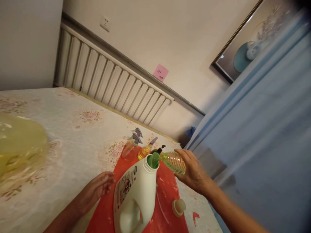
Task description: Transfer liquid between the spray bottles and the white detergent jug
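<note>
My right hand (194,170) is wrapped round a clear ribbed bottle (173,162) with a yellowish tint. The bottle is tipped sideways, its neck at a green funnel (153,160). That funnel sits in the uncapped mouth of a large white jug (147,191) with a handle and a printed label. I cannot make out whether liquid is flowing. Left of the jug, my left hand (98,187) is apart from it, holding nothing, fingers loosely bent. Beneath the jug lies a red plastic sheet (166,184), with a pale cap (179,207) at its right.
Behind the jug stand a clear spray bottle (130,150), a bottle of yellow liquid (145,151) and a black pump top (159,149). A yellow translucent plastic object (21,142) occupies the left of the flowered tablecloth (70,129). A blue curtain (257,129) hangs at right.
</note>
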`<state>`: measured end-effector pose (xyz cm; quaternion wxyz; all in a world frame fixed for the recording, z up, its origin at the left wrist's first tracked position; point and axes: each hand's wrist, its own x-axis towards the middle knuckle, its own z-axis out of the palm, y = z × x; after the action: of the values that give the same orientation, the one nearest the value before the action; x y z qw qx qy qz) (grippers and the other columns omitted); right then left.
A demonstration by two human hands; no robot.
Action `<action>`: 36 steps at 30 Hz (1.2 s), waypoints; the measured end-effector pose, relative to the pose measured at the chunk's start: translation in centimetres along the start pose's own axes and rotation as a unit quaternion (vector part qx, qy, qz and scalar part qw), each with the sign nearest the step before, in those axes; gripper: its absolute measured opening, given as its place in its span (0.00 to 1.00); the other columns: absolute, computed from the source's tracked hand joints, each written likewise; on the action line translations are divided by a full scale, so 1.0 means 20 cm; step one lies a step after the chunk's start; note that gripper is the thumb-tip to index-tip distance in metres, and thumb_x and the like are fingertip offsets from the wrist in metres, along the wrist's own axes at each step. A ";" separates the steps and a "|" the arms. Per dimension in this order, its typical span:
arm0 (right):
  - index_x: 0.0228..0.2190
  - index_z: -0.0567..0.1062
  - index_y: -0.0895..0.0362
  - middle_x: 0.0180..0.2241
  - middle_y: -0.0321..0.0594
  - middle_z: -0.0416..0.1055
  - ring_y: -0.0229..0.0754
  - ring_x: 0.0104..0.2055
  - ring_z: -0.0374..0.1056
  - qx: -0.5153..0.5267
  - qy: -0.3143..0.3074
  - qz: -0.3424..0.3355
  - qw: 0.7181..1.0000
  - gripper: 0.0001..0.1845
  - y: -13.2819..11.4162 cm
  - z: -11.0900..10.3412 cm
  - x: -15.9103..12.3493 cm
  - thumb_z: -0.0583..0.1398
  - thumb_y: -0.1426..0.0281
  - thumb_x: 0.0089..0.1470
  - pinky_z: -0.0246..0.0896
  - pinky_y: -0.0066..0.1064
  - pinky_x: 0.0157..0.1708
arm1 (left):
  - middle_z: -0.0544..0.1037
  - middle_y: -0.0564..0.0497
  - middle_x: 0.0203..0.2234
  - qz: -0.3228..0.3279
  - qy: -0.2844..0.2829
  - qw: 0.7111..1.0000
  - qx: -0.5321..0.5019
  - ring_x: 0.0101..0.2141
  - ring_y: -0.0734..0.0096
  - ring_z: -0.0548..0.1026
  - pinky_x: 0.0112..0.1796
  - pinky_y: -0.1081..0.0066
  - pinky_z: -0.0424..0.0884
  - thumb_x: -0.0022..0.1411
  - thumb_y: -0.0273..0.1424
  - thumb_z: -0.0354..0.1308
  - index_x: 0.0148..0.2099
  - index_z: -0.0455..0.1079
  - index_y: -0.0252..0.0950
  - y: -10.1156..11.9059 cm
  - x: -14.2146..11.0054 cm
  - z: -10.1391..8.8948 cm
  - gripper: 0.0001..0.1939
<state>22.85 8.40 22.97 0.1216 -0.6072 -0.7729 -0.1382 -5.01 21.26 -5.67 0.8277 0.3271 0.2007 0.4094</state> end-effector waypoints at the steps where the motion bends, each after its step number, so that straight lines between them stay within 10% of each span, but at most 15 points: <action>1: 0.55 0.61 0.55 0.52 0.48 0.64 0.52 0.53 0.61 -0.002 0.000 -0.003 1.000 0.37 0.00 0.00 0.00 0.63 0.76 0.42 0.59 0.47 0.54 | 0.79 0.48 0.37 0.001 -0.003 1.000 0.002 0.32 0.70 0.73 0.35 0.71 0.68 0.59 0.38 0.60 0.45 0.71 0.39 0.00 0.00 0.00 0.14; 8: 0.55 0.61 0.56 0.51 0.48 0.65 0.52 0.53 0.61 -0.017 -0.010 0.000 1.000 0.37 -0.01 -0.02 0.00 0.63 0.76 0.41 0.59 0.47 0.54 | 0.72 0.48 0.55 -0.013 0.001 0.997 0.072 0.39 0.65 0.73 0.41 0.67 0.68 0.60 0.41 0.58 0.54 0.68 0.44 0.01 -0.03 0.04 0.21; 14: 0.55 0.62 0.54 0.51 0.48 0.65 0.53 0.53 0.62 -0.015 -0.011 -0.002 1.000 0.37 -0.01 -0.04 0.01 0.62 0.77 0.41 0.60 0.48 0.52 | 0.78 0.47 0.44 -0.016 -0.013 0.991 0.135 0.40 0.61 0.73 0.42 0.67 0.67 0.58 0.43 0.59 0.55 0.69 0.42 0.00 -0.03 0.05 0.24; 36: 0.55 0.62 0.52 0.51 0.46 0.65 0.53 0.51 0.63 -0.025 -0.013 -0.013 1.000 0.37 -0.02 -0.07 0.01 0.62 0.76 0.41 0.61 0.47 0.51 | 0.73 0.45 0.54 -0.034 -0.025 0.993 0.107 0.42 0.58 0.75 0.45 0.63 0.68 0.55 0.43 0.61 0.54 0.69 0.41 -0.01 -0.02 0.06 0.25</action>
<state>22.47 8.06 24.38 0.0948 -0.6018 -0.7785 -0.1509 -4.49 20.35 -4.97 0.8060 0.4171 0.2335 0.3491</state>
